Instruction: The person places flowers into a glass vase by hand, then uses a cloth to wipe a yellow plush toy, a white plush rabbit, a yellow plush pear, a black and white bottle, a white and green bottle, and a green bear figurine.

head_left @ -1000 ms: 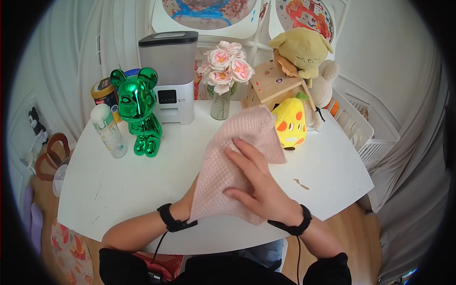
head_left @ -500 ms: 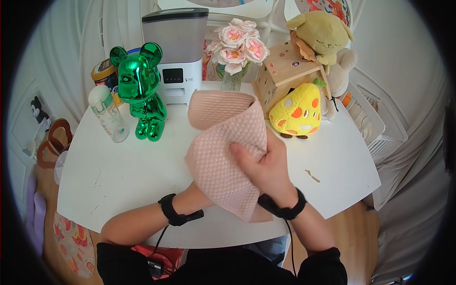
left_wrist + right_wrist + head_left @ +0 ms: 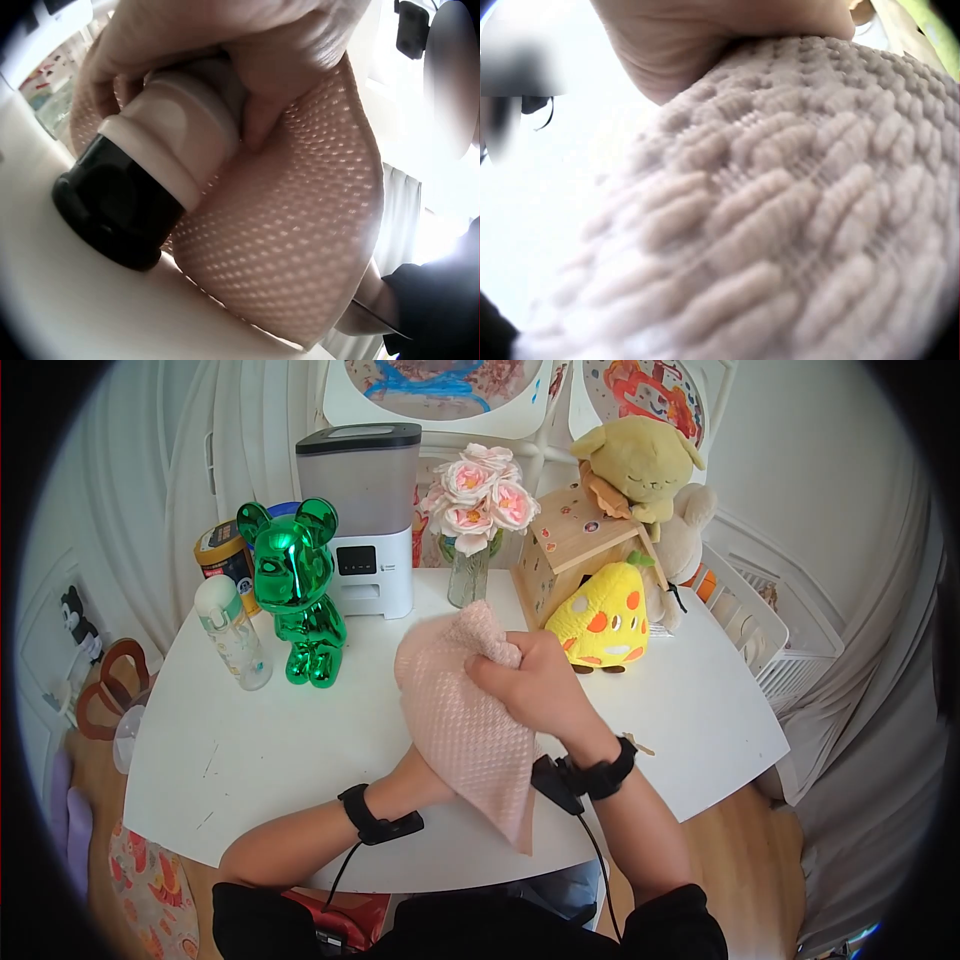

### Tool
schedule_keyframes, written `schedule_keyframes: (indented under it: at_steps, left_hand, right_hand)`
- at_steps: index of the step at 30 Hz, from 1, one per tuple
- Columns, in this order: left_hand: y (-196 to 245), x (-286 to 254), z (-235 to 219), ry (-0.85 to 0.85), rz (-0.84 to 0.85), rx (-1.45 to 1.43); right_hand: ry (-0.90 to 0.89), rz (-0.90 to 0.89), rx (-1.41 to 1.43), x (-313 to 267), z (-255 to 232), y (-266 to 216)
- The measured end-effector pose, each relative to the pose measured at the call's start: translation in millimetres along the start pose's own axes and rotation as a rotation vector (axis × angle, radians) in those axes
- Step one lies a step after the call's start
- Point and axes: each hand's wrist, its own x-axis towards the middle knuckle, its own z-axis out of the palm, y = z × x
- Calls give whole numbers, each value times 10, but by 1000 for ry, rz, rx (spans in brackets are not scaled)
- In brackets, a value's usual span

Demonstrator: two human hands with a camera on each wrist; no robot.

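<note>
Inside the right grip (image 3: 550, 688), pink cloth (image 3: 460, 705) is bunched.

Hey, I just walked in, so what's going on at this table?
A person is handling a pink, bumpy-textured fabric cloth above a white table. The right hand grips the bunched cloth near its top. Behind the cloth, the left hand grips a pale cylindrical object with a glossy black end. A shiny green bear-shaped figure and a yellow, orange-spotted plush toy stand on the table, untouched.
</note>
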Motion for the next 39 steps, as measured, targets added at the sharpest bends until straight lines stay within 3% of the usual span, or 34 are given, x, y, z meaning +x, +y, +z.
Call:
schedule_keyframes:
  at_steps: [2,6,8,9,11,13,15,17,21,28,30,31,34,35,37,39]
  left_hand:
    - [77,20,-2,9,30,99]
    - [140,50,-28,17,-1,100]
    - [69,9,-25,34,-21,42]
    - [-24,1,-38,-13,21,40]
    - [-66,-16,-15,-61,57,35]
    - [8,21,57,9,-97,-869]
    - [-63,25,3,20,-108,-865]
    - [-38,34,-25,57,-64,-575]
    - [-28,26,-32,40,-49,-481]
    - [51,14,-73,-55,21,159]
    - [72,1,-67,-75,35,258]
    - [80,-13,-47,-7,27,256]
    - [197,23,-9,64,41,282]
    - [239,47,-2,78,62,306]
    - [266,82,-8,59,63,279]
    - [249,98,-11,52,56,251]
  right_hand:
    - [-260,44,84,108,-131,4]
    - [-263,-46,242,14,-94,179]
    - [-71,-114,429,-187,21,277]
    - [-76,-108,431,-270,78,320]
    - [87,-273,311,-419,185,398]
    - [111,-293,195,-506,242,452]
    - [271,-432,-215,-542,289,479]
    - [264,-443,-309,-526,244,349]
    - [216,-357,-462,-411,177,163]
    - [207,-200,-299,-32,150,-98]
    - [40,-173,-290,112,50,-169]
    - [46,-176,-286,181,1,-176]
    - [-289,3,136,326,-152,-7]
    - [-284,1,136,320,-164,69]
    - [-247,78,609,234,-139,205]
    - [-217,2,536,163,-121,280]
